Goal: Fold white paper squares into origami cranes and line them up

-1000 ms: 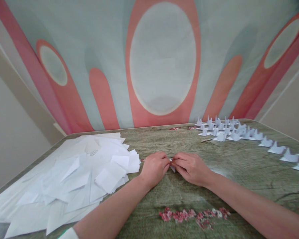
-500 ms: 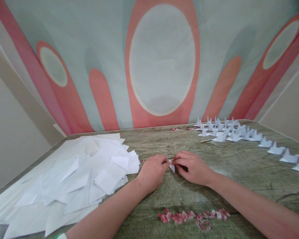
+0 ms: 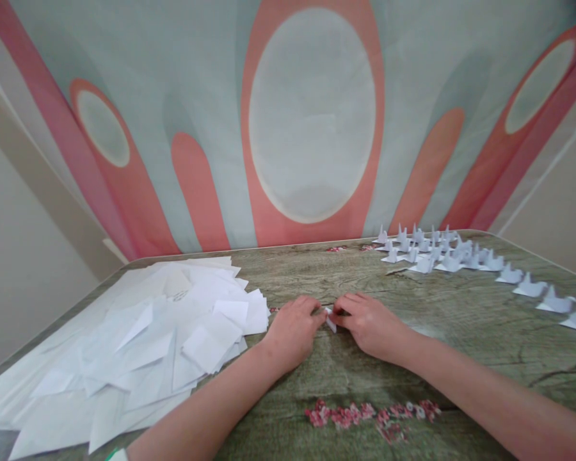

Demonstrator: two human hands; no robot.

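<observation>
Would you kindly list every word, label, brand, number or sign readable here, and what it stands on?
No text can be read.
Small dark marks on a sheet in the white paper pile, perhaps writing: too small and blurred to read.

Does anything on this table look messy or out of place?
The heap of white paper on the left looks untidy: sheets overlap at mixed angles, and one shows small dark marks. It stands out against the folded paper birds on the right, which sit in rough rows. Nothing looks spilled.
</observation>
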